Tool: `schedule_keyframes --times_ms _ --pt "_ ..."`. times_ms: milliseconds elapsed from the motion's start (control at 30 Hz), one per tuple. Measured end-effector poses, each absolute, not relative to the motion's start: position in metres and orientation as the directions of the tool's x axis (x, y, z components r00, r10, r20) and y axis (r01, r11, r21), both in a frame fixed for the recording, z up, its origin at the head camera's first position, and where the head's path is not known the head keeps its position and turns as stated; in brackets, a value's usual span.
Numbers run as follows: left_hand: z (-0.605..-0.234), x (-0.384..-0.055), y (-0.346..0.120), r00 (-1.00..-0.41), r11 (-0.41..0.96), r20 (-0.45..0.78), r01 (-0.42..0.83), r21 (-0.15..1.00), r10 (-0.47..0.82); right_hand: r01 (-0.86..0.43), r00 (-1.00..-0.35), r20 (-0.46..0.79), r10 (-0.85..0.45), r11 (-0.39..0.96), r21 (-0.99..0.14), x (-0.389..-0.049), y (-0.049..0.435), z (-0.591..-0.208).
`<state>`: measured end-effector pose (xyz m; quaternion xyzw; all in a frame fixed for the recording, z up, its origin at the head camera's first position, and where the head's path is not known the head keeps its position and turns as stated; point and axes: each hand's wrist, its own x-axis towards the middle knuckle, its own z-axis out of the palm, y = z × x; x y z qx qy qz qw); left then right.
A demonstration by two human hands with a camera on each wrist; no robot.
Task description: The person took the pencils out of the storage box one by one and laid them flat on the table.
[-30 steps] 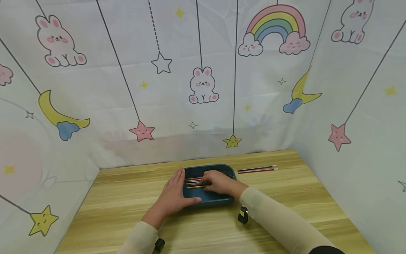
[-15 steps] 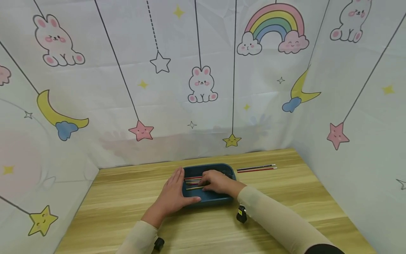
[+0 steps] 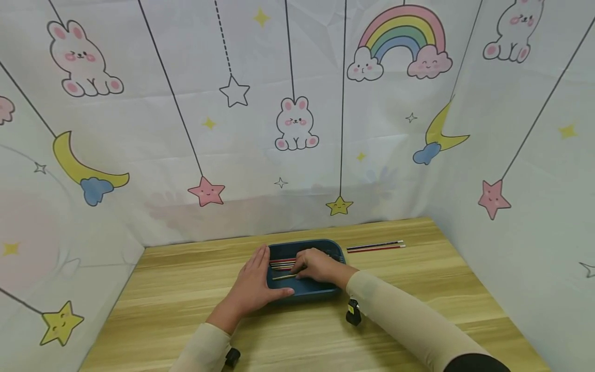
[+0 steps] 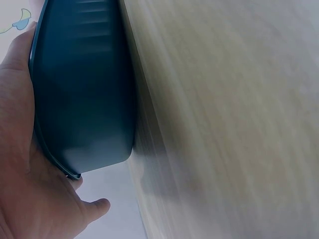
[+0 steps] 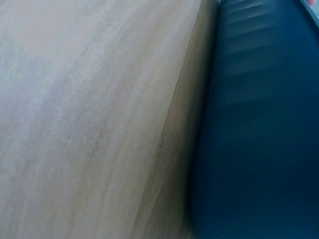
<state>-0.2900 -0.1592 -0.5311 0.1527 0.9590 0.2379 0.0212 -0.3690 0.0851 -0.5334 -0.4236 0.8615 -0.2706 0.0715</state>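
Note:
A dark blue plastic tray (image 3: 304, 298) sits on the wooden table. Along its left end lies my left hand (image 3: 253, 287), fingers straight against the rim and thumb toward the front edge; the left wrist view has this hand (image 4: 30, 164) beside the tray's outer wall (image 4: 84, 99). Inside, my right hand (image 3: 318, 266) reaches down and pinches a yellowish pencil (image 3: 283, 277), whose right part the fingers hide. Several other pencils (image 3: 282, 264), red and pale, lie side by side behind it. Only the tray's wall (image 5: 254, 139) and table show in the right wrist view.
Two more pencils (image 3: 376, 246), one dark and one red, lie on the table (image 3: 409, 299) right of the tray. Something dark (image 3: 332, 254) sits at the tray's right end, too hidden to tell. A printed white cloth (image 3: 251, 217) stands behind and at both sides.
The yellowish pencil has shifted slightly toward the front, apart from the others, with my right hand on it. The left hand has stayed on the tray's end.

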Motion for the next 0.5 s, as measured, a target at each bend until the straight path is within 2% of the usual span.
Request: schedule_keyframes --times_ms 500 --pt "-0.5297 -0.2895 -0.1596 -0.953 0.840 0.025 0.278 0.467 0.301 -0.700 -0.636 0.134 -0.760 0.495 -0.514 -0.3680 0.0842 -0.5347"
